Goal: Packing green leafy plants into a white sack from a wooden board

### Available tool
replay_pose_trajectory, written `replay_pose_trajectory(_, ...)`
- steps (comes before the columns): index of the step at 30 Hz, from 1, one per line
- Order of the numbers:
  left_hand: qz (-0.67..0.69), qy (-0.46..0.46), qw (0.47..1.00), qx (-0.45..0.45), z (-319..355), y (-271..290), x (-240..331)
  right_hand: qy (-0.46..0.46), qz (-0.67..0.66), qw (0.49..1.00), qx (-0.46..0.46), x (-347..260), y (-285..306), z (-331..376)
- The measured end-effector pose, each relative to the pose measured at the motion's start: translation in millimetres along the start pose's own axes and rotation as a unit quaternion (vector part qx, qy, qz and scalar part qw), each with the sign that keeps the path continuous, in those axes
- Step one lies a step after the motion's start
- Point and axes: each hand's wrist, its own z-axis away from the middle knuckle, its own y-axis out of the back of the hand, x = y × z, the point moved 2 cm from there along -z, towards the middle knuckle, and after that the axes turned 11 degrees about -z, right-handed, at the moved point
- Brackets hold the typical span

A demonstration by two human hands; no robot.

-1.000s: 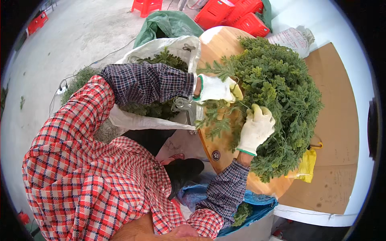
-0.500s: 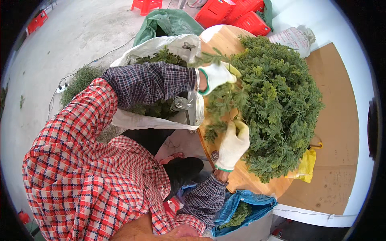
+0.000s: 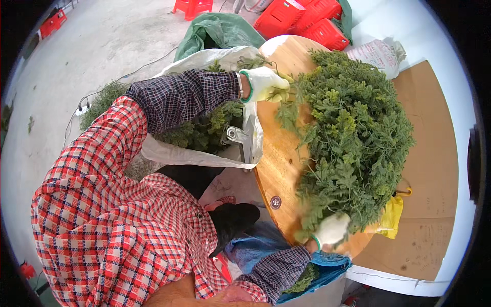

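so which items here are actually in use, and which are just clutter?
In use: left hand and right hand, both white-gloved, at the heap of green leafy sprigs on the round wooden tabletop; white sack of greens.

Lying about: red plastic crates, yellow bag, flat brown cardboard.

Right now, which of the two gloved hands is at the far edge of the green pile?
The left hand, beside the white sack; the right hand is at the pile's near edge.

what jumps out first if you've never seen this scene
A big heap of feathery green sprigs covers the round wooden table. Two white-gloved hands work its edges: the left hand at the far side, the right hand at the near. Left of the table, a white sack holds more greenery.
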Motion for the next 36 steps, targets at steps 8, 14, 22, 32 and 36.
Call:
replay_pose_trajectory(8,0.006,0.006,0.998,-0.07,19,-6,17,0.002,-0.232,0.971,-0.053,9,18,8)
replay_pose_trajectory(14,-0.015,-0.004,0.998,-0.064,13,-11,16,-0.084,-0.313,0.932,0.162,-16,60,28)
replay_pose_trajectory(22,-0.008,0.046,0.997,-0.06,28,-16,19,0.062,-0.476,0.872,-0.101,-86,18,50)
replay_pose_trajectory(32,-0.015,0.056,0.995,-0.086,38,-10,8,-0.058,-0.472,0.877,-0.069,-94,47,54)
replay_pose_trajectory(36,-0.01,0.069,0.995,-0.07,46,-21,12,0.064,-0.581,0.805,-0.103,-170,63,97)
